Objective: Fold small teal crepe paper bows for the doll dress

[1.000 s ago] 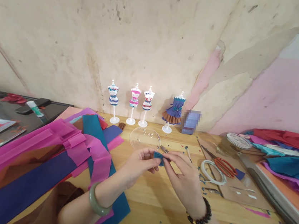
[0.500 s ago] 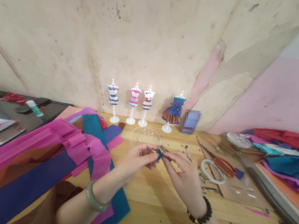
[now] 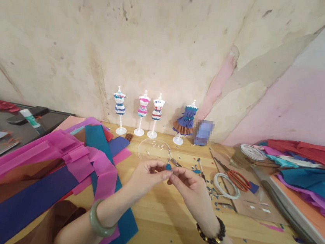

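A small piece of teal crepe paper (image 3: 168, 167) is pinched between my two hands above the wooden table. My left hand (image 3: 148, 174), with a green bangle at the wrist, grips it between thumb and fingers. From the other side, my right hand (image 3: 193, 185) closes thumb and fingertips on the same piece, a dark beaded bracelet on its wrist. The fingertips nearly meet, and they cover most of the paper. Just behind them sits a round clear dish (image 3: 140, 151) with small pale beads in it.
Several small mannequins (image 3: 142, 110) stand along the wall, one in a blue dress (image 3: 188, 117). Crepe paper strips (image 3: 39, 143) cover the left side. At right lie orange-handled scissors (image 3: 239, 181), a tape roll (image 3: 218, 189), a clear jar (image 3: 243, 156) and teal scraps (image 3: 209, 190).
My hands have drawn closer together. The teal piece, which was spread like a bow, now shows as a smaller compact bit. The view has shifted slightly to the right.
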The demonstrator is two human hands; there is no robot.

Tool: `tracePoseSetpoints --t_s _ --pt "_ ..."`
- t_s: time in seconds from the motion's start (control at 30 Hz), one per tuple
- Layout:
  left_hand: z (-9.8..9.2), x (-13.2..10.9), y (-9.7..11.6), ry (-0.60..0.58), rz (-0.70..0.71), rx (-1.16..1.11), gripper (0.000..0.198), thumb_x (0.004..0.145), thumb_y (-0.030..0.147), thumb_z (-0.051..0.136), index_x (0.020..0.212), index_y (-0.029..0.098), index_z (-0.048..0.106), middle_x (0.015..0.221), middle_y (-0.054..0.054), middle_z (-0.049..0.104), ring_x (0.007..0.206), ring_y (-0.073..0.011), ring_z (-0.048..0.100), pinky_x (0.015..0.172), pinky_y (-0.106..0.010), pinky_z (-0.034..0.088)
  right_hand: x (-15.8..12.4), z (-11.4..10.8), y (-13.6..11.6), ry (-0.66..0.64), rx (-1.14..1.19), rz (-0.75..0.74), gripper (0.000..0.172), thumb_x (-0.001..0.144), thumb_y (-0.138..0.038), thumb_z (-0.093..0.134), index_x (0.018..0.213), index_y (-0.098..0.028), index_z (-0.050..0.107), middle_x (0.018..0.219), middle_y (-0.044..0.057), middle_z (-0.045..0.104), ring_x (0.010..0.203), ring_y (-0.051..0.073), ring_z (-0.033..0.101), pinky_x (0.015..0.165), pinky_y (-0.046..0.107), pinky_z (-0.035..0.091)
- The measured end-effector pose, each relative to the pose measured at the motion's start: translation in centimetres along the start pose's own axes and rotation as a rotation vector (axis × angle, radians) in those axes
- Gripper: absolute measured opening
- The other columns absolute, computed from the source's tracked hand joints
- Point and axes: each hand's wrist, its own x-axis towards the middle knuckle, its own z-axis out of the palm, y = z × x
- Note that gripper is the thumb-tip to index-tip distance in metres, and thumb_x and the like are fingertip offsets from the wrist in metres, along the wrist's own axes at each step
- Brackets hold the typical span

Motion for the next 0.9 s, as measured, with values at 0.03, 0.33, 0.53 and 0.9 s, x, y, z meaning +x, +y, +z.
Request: tracePoseSetpoints --t_s 0.03,0.33,0.53,0.9 --pt "0.0 0.0 0.1 0.021 0.009 0.007 0.019 0.063 0.032 0.076 0.075 0.017 0.071 0.074 -0.002 0.069 0.067 -0.0132 0.058 0.066 -0.026 0.044 0.0 0.0 0.0 -0.003 0.007 0.008 0.022 0.074 -0.039 0.07 0.08 -0.018 0.068 0.072 0.004 0.07 0.064 0.015 0.065 0.065 0.029 0.055" --pt "0.8 -1.4 1.9 0.047 0.259 0.235 0.007 0.07 0.022 0.065 0.073 0.018 0.07 0.072 -0.003 0.065 0.067 -0.0151 0.061 0.062 -0.027 0.047 0.0 -0.4 0.2 -0.093 0.064 -0.019 0.018 0.077 -0.036 0.071 0.082 -0.019 0.069 0.071 0.002 0.069 0.065 0.013 0.063 0.066 0.026 0.054" --pt "1.0 -2.4 3.1 0.058 0.357 0.379 0.008 0.072 0.018 0.064 0.075 0.018 0.072 0.074 -0.004 0.064 0.074 -0.0162 0.06 0.07 -0.028 0.047 0.0 -0.9 0.3 -0.136 -0.047 -0.079 0.015 0.081 -0.033 0.065 0.085 -0.02 0.071 0.075 0.003 0.071 0.072 0.016 0.065 0.071 0.028 0.053" --pt "-0.3 0.2 0.5 0.141 -0.084 -0.182 0.024 0.058 0.031 0.081 0.067 0.014 0.068 0.059 0.001 0.06 0.054 -0.0081 0.05 0.058 -0.024 0.04 0.1 -0.2 0.2 -0.141 -0.053 0.058 0.023 0.077 -0.035 0.066 0.091 -0.018 0.07 0.071 0.002 0.07 0.062 0.015 0.064 0.066 0.03 0.055"
